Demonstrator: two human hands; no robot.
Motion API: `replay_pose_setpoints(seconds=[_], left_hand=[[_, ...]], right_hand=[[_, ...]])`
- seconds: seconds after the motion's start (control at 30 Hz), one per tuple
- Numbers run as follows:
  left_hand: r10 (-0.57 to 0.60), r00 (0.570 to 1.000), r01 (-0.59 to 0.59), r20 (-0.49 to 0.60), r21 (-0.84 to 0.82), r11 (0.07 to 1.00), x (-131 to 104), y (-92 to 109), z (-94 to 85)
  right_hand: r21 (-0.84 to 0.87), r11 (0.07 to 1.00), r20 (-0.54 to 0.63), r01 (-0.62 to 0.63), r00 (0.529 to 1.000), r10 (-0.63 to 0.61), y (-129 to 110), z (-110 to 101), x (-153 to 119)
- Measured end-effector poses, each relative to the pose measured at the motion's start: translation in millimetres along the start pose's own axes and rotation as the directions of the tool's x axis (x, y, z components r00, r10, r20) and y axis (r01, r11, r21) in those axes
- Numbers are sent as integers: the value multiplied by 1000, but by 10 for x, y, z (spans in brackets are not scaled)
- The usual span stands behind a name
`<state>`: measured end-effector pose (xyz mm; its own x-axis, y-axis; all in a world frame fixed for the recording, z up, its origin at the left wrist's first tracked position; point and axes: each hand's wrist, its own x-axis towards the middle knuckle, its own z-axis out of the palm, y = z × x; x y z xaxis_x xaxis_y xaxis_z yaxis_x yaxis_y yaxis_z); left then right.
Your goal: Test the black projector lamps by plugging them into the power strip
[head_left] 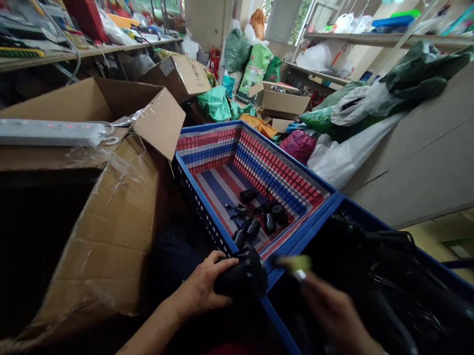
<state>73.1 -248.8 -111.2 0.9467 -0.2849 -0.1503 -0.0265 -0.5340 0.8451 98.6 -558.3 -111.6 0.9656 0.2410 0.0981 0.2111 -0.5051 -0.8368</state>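
My left hand (204, 286) is closed around a rounded black device (243, 274) at the near corner of the blue crate. A flat, disc-like end of the device faces right. Just across from it, my right hand (337, 309) grips a small hammer-like tool (298, 264), smeared by motion. Its head looks dark on the left and yellow-green on the right, above a silvery neck. A gap separates tool and device. Several black cylindrical parts (269, 223) with thin cables lie in the blue crate (210, 205), which has a striped lining.
A second blue crate (295, 347) at right holds dark items. At left stands an open cardboard box (102, 241) with a power strip (42, 132) across it. Bags (214, 102) and boxes (281, 103) crowd the back; cluttered shelves (372, 38) run along both sides.
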Motion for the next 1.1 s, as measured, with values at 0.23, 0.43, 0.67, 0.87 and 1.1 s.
replay_pose_setpoints(seconds=[0.23,0.43,0.67,0.87,1.1], left_hand=[[-113,989,99,-94,-142,985,20,28,-10],[-428,902,188,-57,-840,509,-32,165,-152],[-448,894,180,-11,-906,382,-206,257,-278],[-488,786,338,-380,-397,853,-252,392,-147],[-207,836,138,-508,-171,976,-447,410,-20]], right_hand=[[-45,983,20,-175,984,176,237,85,109],[193,940,31,-280,960,279,-41,179,386],[189,968,71,-167,985,156,-311,436,632],[275,961,230,-11,972,-54,-1029,551,797],[179,984,394,-18,917,-55,-1202,753,853]])
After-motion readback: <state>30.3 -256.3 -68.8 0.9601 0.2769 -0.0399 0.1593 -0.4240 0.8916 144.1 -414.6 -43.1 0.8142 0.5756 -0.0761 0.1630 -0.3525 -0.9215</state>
